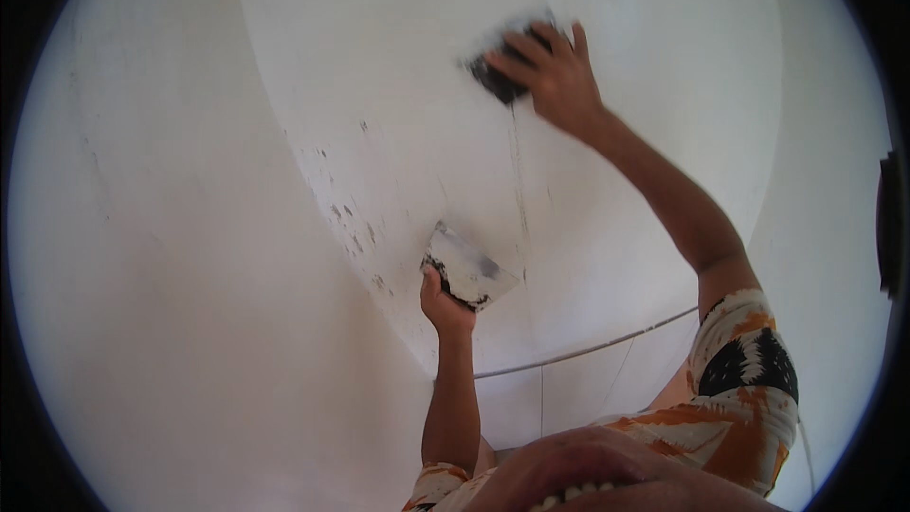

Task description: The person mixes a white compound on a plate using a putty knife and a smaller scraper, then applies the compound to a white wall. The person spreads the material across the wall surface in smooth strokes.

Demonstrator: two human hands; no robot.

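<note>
My left hand (444, 301) is closed around the lower edge of a wide putty knife (466, 265). Pale putty coats its blade, and dark patches show along the edge I grip. Higher up and to the right, my right hand (559, 81) presses a second wide putty knife (500, 71) toward the white wall (360, 38). Its fingers spread over the dark back of the tool, and the blade is smeared by motion, so I cannot tell how much putty is on it. A thin dark vertical line (518, 175) runs down the wall just below this knife.
Dark scuffs and bare flecks (351, 223) mark the wall left of my left hand. A thin grey strip (592, 349) curves across the lower part, with pale panels (517, 408) beneath it. A dark object (888, 226) sits at the far right rim.
</note>
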